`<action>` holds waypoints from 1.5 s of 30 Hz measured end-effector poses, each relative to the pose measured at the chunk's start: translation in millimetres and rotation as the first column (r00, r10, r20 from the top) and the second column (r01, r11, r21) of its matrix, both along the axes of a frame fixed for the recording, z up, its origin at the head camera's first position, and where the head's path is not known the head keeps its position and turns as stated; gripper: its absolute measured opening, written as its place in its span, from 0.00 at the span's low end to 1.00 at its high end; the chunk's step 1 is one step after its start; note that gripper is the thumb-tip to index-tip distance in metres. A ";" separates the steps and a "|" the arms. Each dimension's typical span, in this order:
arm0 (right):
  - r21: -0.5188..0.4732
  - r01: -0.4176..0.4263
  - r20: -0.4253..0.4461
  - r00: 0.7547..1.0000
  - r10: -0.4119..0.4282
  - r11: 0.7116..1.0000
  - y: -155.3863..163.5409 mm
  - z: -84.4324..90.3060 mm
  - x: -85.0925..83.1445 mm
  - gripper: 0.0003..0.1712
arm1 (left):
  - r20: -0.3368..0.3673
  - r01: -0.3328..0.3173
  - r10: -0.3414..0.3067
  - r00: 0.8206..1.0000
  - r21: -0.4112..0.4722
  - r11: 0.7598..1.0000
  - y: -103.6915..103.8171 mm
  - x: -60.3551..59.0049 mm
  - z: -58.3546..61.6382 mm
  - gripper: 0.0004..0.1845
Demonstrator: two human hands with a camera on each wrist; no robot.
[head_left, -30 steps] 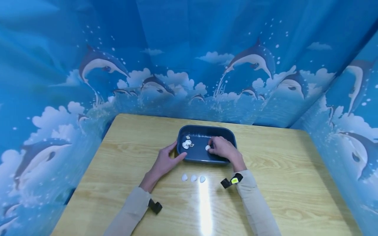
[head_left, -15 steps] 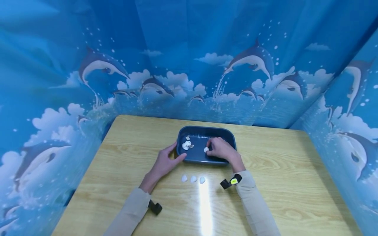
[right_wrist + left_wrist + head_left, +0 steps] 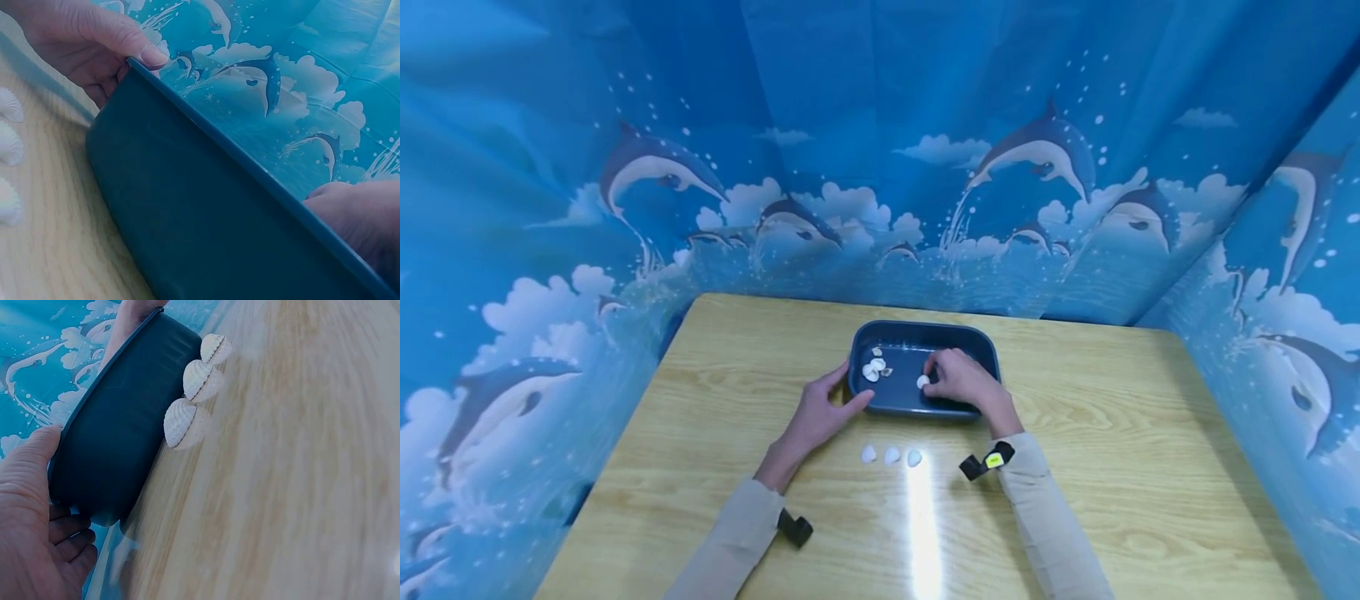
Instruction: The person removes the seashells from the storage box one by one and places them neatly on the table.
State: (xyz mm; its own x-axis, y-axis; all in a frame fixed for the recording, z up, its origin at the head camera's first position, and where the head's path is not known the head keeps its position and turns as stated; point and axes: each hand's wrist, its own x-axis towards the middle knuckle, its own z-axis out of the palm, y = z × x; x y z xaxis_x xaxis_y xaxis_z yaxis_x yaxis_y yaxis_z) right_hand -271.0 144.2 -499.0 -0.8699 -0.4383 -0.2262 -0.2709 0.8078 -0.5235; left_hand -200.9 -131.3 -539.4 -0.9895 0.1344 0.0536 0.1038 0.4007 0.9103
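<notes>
A dark blue rectangular basin (image 3: 898,408) stands on the table. My left hand (image 3: 816,410) holds its near left corner, the thumb (image 3: 153,56) on the rim and the fingers (image 3: 74,540) against the outer wall. Inside the basin, my right hand (image 3: 964,382) pinches a small white seashell (image 3: 922,382) between thumb and forefinger, low over the floor. In the right wrist view the basin's wall (image 3: 181,206) hides those fingertips. Several more seashells (image 3: 872,371) lie in a cluster at the basin's left end.
Three white ribbed seashells, the left one (image 3: 868,454), the middle one (image 3: 892,455) and the right one (image 3: 914,457), form a row in front of the basin. A light wood-grain table (image 3: 1120,467) bears everything, with a blue dolphin-print curtain (image 3: 850,100) behind and at both sides.
My right hand has shifted slightly left inside the basin with the seashell, then stayed put over the last half second. The left hand keeps its place at the corner.
</notes>
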 end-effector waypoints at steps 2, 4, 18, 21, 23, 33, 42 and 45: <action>-0.002 0.002 -0.006 1.000 -0.002 1.000 0.7 0.2 0.2 0.14 | 0.001 0.003 -0.003 1.000 -0.003 1.000 0.4 0.1 0.0 0.43; -0.005 0.002 -0.010 1.000 -0.002 1.000 1.2 0.4 0.2 0.14 | 0.002 0.005 -0.005 1.000 -0.007 1.000 0.9 0.1 0.1 0.43; -0.052 -0.028 -0.060 0.998 0.025 0.998 2.9 16.8 4.0 0.13 | -0.010 0.006 -0.006 1.000 0.006 1.000 -1.0 -0.1 -2.2 0.42; -0.046 -0.019 -0.063 0.998 0.016 0.999 2.6 23.1 8.4 0.13 | -0.012 0.014 -0.014 1.000 0.013 1.000 -0.8 0.0 -1.7 0.43; -0.042 -0.018 -0.069 0.997 0.016 0.999 2.6 26.2 11.8 0.13 | -0.008 0.014 -0.014 1.000 0.013 1.000 -0.4 0.0 -1.1 0.43; -0.052 -0.051 -0.129 0.991 0.044 0.997 6.9 42.7 34.3 0.13 | -0.010 0.016 -0.016 1.000 0.015 1.000 -2.0 -0.4 1.6 0.43; -0.078 -0.100 -0.178 0.980 0.085 0.992 7.6 51.4 58.0 0.12 | -0.019 0.024 -0.024 1.000 0.010 1.000 -3.6 -0.3 2.4 0.47; -0.079 -0.111 -0.177 0.980 0.095 0.991 8.0 50.3 65.4 0.11 | -0.017 0.024 -0.024 1.000 0.002 1.000 -3.7 0.5 2.3 0.48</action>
